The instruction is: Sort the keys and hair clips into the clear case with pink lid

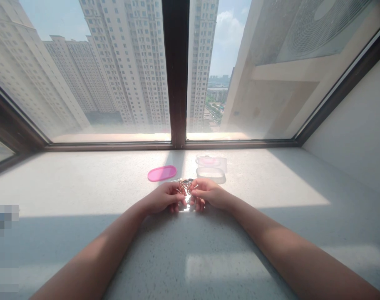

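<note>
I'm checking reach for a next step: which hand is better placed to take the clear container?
Probably the right hand: the clear container lies just beyond it, while the left hand is nearer the pink oval piece. Both hold metal pieces, though.

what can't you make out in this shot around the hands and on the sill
All in the head view:
- Metal pieces: too small, and partly covered by the left hand and right hand; how they join is unclear.
- Clear box: washed out by bright light; contents can't be told.
- Bluish patch: pixelated, at the left edge; unidentifiable.
</note>
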The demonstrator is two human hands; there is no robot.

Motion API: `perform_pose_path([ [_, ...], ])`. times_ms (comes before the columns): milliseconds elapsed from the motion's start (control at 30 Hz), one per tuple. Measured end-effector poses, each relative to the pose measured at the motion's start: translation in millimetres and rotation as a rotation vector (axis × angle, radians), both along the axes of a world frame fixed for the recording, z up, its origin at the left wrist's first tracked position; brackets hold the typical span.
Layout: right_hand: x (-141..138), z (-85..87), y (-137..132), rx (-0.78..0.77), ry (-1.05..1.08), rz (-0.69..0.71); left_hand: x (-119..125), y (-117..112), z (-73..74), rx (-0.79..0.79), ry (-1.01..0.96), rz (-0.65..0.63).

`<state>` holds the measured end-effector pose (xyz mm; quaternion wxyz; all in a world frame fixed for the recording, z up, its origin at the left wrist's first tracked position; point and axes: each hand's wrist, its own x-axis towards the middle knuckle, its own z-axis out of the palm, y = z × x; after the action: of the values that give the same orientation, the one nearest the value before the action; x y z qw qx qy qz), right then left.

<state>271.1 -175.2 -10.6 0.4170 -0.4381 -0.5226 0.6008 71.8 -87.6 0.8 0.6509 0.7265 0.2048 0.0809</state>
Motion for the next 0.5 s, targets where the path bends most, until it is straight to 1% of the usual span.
perform_pose_path([
  [100,0,-3.2,1,0.011,-0.009,-0.002,1,-3,1.4,0.028,0.015,-0.006],
  [200,0,-4.2,2,-0.009,-0.009,-0.013,2,-5,2.2,0.062,0.029,-0.009],
  [333,-1,-1.7,3,-0.031,0.003,-0.053,2,-9,2.6,0.112,0.036,-0.002],
  [500,-3,1.8,1,0.011,-0.011,-0.027,4,-12,4.2,0.159,0.028,-0.003],
])
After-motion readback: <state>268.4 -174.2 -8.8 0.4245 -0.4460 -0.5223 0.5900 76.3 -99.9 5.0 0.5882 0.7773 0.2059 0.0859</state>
